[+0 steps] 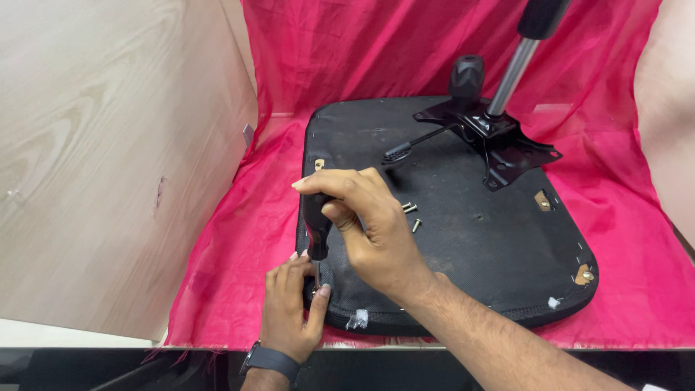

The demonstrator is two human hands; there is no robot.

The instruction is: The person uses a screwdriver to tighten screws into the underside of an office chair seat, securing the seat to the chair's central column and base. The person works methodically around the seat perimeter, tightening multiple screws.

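Note:
An upturned black chair seat (470, 239) lies on a pink cloth (239, 239). My right hand (369, 232) grips the black handle of a screwdriver (316, 228), held upright over the seat's near left corner. My left hand (289, 304) pinches the screwdriver's shaft low down, at the seat's edge; a dark watch sits on that wrist. Loose screws (411, 211) lie on the seat just right of my right hand.
A black metal tilt plate (499, 141) with a lever, a knob and a gas cylinder (510, 69) sits on the seat's far side. Wooden panels (108, 145) stand on the left. Small brackets (583, 274) mark the seat's right edge.

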